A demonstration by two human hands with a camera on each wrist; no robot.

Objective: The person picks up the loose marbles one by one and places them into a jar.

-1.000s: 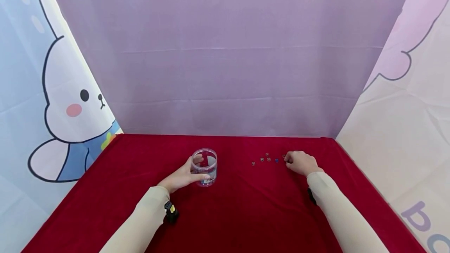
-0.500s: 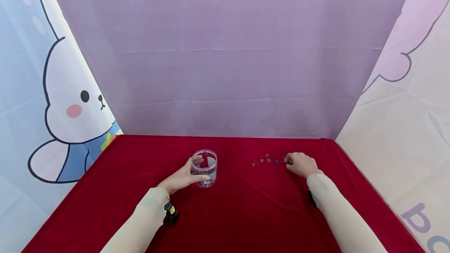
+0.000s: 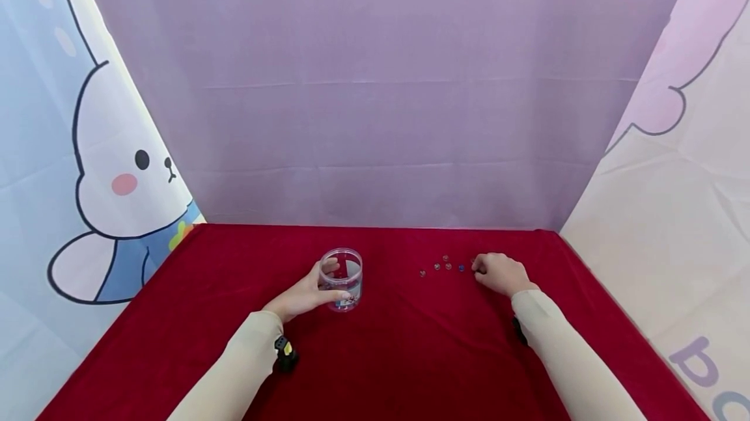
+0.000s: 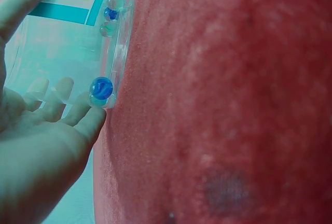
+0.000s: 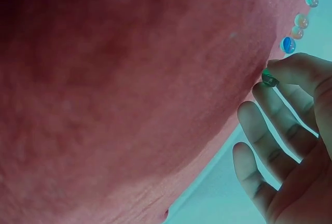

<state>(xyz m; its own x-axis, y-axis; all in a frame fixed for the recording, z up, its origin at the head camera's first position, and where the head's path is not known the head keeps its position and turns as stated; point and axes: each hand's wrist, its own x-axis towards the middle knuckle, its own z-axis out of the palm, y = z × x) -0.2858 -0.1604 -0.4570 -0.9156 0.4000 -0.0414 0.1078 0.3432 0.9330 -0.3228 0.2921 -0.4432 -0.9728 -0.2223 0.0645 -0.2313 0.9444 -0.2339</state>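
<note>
My left hand (image 3: 305,292) grips a clear plastic jar (image 3: 342,281), thumb on its near side and fingers round the far side. The jar stands upright without a lid. In the left wrist view a few marbles lie at its bottom, one of them a blue swirled marble (image 4: 101,88); a printed label (image 4: 72,6) is on the wall. My right hand (image 3: 500,272) is at the right of the table. The right wrist view shows it pinching a green marble (image 5: 269,78) between thumb and fingertips. Beside it lies a blue marble (image 3: 461,268) on the cloth.
Several clear marbles (image 3: 437,266) lie loosely grouped between the jar and my right hand. A red cloth (image 3: 387,356) covers the table. A purple curtain (image 3: 375,89) hangs behind it, with printed sheets (image 3: 662,213) at both sides.
Hardly anything moves. The left hand stays on the jar, and the right hand stays low among the marbles with only a very slight shift.
</note>
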